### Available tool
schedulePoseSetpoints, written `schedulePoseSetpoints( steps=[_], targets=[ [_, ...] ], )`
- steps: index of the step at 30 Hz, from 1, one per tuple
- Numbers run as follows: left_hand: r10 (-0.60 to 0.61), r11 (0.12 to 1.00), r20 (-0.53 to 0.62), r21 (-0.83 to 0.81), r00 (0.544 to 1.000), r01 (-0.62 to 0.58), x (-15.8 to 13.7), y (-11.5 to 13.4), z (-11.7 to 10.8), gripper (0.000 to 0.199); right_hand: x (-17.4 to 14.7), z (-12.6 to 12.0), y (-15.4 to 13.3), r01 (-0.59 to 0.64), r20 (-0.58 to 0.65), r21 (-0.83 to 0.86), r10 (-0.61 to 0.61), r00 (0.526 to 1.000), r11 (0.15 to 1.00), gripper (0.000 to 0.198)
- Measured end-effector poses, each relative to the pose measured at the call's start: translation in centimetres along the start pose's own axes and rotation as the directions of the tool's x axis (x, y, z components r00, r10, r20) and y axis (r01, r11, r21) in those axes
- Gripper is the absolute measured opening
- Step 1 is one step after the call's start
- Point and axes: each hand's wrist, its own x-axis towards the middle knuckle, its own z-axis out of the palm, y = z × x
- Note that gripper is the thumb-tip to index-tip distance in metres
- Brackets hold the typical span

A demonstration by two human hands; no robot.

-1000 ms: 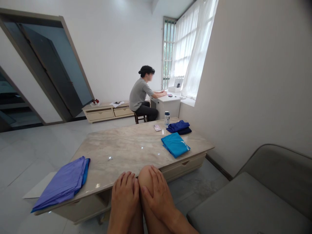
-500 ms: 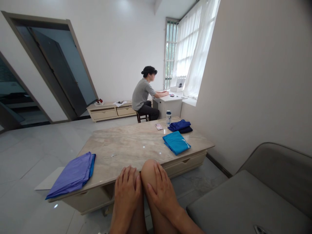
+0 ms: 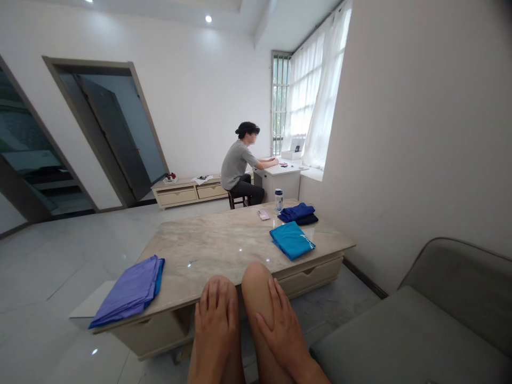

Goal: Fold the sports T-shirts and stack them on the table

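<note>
My left hand [image 3: 216, 314] lies flat on my left knee, fingers stretched out and holding nothing. On the side of my right knee [image 3: 256, 277] rests my right hand [image 3: 283, 325], its thumb apart from the fingers. Just beyond my knees is a marble-topped coffee table [image 3: 216, 240]. A folded purple cloth [image 3: 130, 288] with blue beneath it lies at the table's left end. A folded bright blue cloth [image 3: 292, 240] with white lettering lies toward the right, in front of a dark blue folded cloth [image 3: 296, 212].
A bottle [image 3: 279, 200] and a phone [image 3: 263, 215] are at the table's far side. Beyond, a person [image 3: 240, 165] in a grey shirt sits at a white desk [image 3: 280, 184] by the window. A low cabinet [image 3: 180, 198] lines the back wall; a grey sofa [image 3: 416, 330] is on my right.
The view has tilted up and shifted slightly, so the room sits lower and a little to the right. My hands have slid back slightly along my knees.
</note>
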Motion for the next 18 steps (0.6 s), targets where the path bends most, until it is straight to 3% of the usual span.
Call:
schedulePoseSetpoints(
  steps=[2, 5, 11, 14, 18],
  targets=[
    [-0.095, 0.994, -0.044, -0.062, 0.995, 0.092, -1.2, -0.7, 0.5, 0.058, 0.1, -0.1, 0.4, -0.012, -0.014, 0.009, 0.012, 1.0, 1.0, 0.092],
    [-0.211, 0.971, -0.021, -0.117, 0.977, 0.207, -3.2, -1.8, 1.1, 0.068, 0.2, -0.3, 0.9, -0.027, -0.028, 0.014, 0.028, 0.999, 1.0, 0.092],
    [-0.283, 0.937, 0.051, -0.198, 0.958, 0.287, -5.9, -3.4, 2.0, 0.079, 0.0, -0.6, 1.3, -0.018, -0.06, 0.031, 0.02, 0.998, 0.999, 0.089],
    [-0.326, 0.917, 0.072, -0.221, 0.943, 0.333, -5.6, -2.9, 1.7, 0.08, -0.1, -1.2, 1.0, -0.005, -0.049, 0.036, 0.007, 0.999, 0.999, 0.086],
    [-0.38, 0.89, 0.1, -0.232, 0.92, 0.393, -4.9, -0.5, -0.3, 0.077, -0.6, -2.6, 0.5, -0.013, 0.017, 0.073, 0.012, 1.0, 0.997, 0.082]
  ],
)
